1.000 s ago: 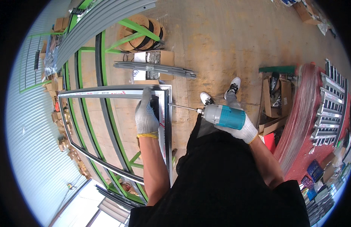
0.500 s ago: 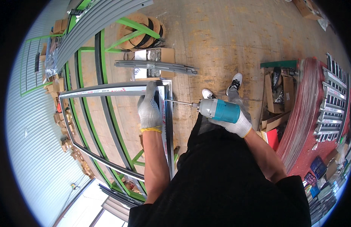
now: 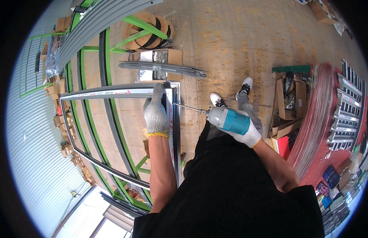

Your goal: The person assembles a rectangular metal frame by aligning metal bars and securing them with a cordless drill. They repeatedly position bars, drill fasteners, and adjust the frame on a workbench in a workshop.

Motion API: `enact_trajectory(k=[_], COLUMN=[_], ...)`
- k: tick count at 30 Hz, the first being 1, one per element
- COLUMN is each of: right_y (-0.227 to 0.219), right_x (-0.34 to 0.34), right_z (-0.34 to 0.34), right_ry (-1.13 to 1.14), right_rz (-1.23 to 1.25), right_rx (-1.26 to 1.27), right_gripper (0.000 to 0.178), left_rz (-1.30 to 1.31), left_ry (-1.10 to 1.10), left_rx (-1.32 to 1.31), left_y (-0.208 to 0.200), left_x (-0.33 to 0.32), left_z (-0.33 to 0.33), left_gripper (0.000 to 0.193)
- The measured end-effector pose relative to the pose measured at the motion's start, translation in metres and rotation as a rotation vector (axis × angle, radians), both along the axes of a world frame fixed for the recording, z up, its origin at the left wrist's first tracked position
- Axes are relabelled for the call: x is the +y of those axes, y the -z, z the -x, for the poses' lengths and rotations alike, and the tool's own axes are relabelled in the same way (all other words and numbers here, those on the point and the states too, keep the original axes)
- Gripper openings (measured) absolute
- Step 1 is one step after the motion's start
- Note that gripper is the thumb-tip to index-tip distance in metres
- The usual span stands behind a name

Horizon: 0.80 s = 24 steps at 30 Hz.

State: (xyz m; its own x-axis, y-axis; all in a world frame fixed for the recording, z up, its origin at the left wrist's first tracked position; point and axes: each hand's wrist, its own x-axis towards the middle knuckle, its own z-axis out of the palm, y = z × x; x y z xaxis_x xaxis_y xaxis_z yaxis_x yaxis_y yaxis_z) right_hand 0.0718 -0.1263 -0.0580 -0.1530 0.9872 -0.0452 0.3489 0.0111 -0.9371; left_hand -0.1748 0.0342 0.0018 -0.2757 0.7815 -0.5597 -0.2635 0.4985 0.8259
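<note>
A rectangular metal frame (image 3: 176, 139) with printed protective film lies over a green-and-black rack. At its far right corner my left hand (image 3: 156, 115), in a white knit glove with a yellow cuff, is closed around the profile. My right hand (image 3: 249, 135), gloved the same way, holds a teal and grey power drill (image 3: 234, 120). The drill's long thin bit (image 3: 188, 107) points left, its tip at the frame's right-hand bar just beside my left hand. Whether the tip sits in a screw or hole is too small to tell. The drill body hides most of the right fingers.
Bars of the green rack (image 3: 108, 59) run beneath the frame. Beyond it are loose grey profiles (image 3: 164, 68), a cardboard box (image 3: 175, 55) and cable reels (image 3: 146, 29). To the right stand an open carton (image 3: 301, 97), a film-wrapped stack (image 3: 316, 119) and metal profile pieces (image 3: 346, 111).
The drill's rear end has dropped slightly toward me, so the bit slants more, its tip staying at the frame bar. My left hand keeps its hold on the corner.
</note>
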Motion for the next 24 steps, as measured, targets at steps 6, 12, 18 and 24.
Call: enact_trajectory(k=[6,12,18,24], right_y=[0.001,0.015,0.006,-0.008], right_x=[0.004,0.015,0.017,0.0], right_z=[-0.004,-0.01,-0.019,0.002], right_ry=[0.012,0.089,-0.04,0.09], right_rz=[-0.008,0.353,0.206,0.241], right_rx=[0.056,0.721,0.19,0.356], right_gripper=[0.037,0.083,0.06,0.039], left_rz=[0.031,0.022,-0.002,0.015], left_ry=[0.032,0.031,0.011,0.027], left_rx=[0.075,0.072,0.01,-0.005], left_y=[-0.004,-0.003,-0.005,-0.003], left_x=[-0.001,0.0,0.0,-0.001], left_z=[-0.002,0.001,-0.001,0.003], left_gripper=[0.041,0.04,0.038,0.041])
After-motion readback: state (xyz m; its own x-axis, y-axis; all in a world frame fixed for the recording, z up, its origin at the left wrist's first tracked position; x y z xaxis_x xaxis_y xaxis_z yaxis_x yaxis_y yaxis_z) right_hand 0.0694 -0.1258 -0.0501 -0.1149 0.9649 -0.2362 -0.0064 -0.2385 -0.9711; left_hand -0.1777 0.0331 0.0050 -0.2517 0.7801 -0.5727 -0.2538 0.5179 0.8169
